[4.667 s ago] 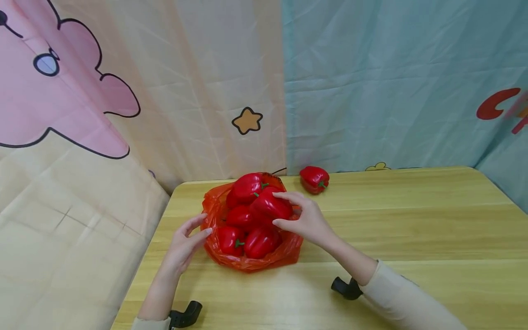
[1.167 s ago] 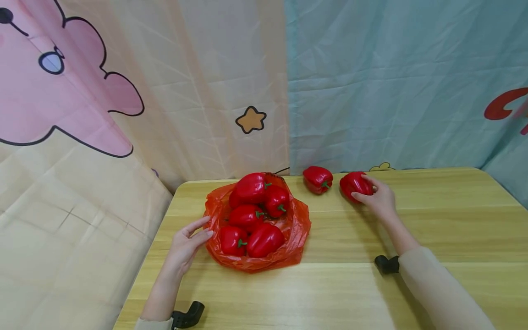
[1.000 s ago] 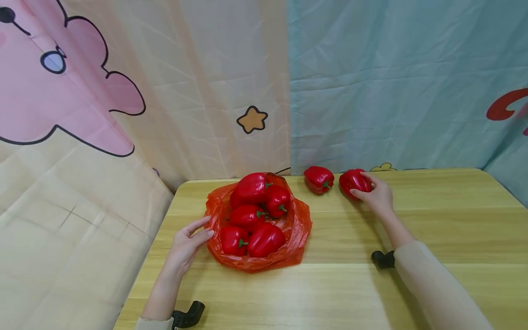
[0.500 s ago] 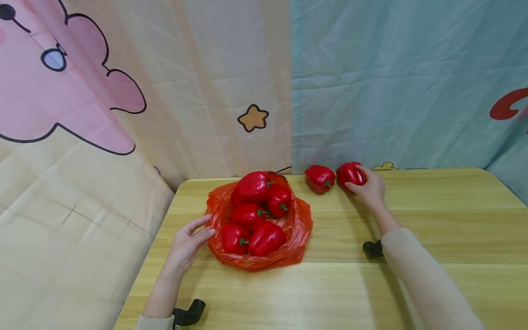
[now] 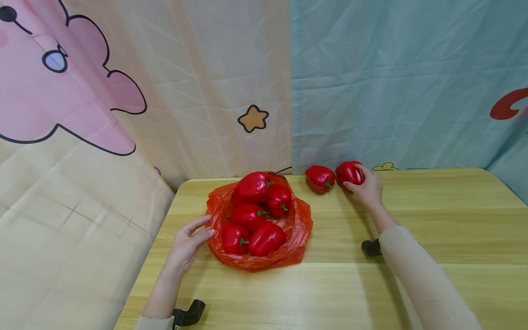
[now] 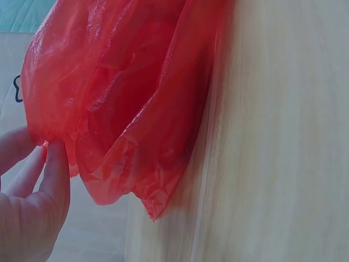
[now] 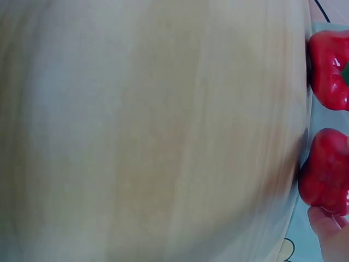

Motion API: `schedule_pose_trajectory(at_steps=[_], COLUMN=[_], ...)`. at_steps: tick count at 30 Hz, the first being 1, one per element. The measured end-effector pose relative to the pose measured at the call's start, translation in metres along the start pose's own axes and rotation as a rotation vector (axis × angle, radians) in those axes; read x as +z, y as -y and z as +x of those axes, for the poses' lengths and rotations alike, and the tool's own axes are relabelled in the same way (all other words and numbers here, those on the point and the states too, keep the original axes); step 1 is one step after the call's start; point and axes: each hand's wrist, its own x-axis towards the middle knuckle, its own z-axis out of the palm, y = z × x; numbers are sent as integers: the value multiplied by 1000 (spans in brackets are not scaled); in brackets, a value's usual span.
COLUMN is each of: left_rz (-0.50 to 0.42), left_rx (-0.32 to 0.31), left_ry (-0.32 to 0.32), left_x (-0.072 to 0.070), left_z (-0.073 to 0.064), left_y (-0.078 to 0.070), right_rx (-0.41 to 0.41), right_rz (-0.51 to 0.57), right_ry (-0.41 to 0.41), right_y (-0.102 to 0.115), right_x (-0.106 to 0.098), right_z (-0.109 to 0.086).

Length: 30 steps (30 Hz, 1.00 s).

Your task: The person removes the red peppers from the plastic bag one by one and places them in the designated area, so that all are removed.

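At the back of the table my right hand point(image 5: 370, 189) holds a glossy red bell pepper point(image 5: 347, 172) between thumb and fingers. Just left of it lies another red bell pepper point(image 5: 320, 178) with a green stem. Both peppers also show at the right edge of the right wrist view, the held pepper point(image 7: 325, 169) below the other. A red plastic bag point(image 5: 303, 224) stands with its mouth spread, and several bell peppers point(image 5: 267, 239) are heaped in it. My left hand point(image 5: 184, 245) pinches the bag's left rim; the left wrist view shows thumb and fingertips at the thin plastic point(image 6: 109, 109).
The wooden table point(image 5: 330, 293) ends at the back against a printed curtain point(image 5: 392, 91). Its surface runs on to the right of my right arm. A black wrist mount point(image 5: 189, 313) sits on my left wrist, another mount point(image 5: 371, 248) on my right.
My right hand took one pepper from the bag to the table's back right, then slid it left and back, close to the other loose pepper. My left hand has stayed at the bag's rim.
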Motion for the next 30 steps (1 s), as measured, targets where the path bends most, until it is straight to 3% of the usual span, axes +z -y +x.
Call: schedule_pose_trajectory(at_steps=[11, 30], left_rz=[17, 16], left_rx=[-3, -6], left_ry=[-10, -8], left_x=[0, 0], left_z=[1, 0], left_y=[2, 0], right_rx=[-42, -5], right_rz=[14, 120], right_ry=[44, 154], right_y=[0, 17], right_x=[-2, -22], right_z=[1, 0])
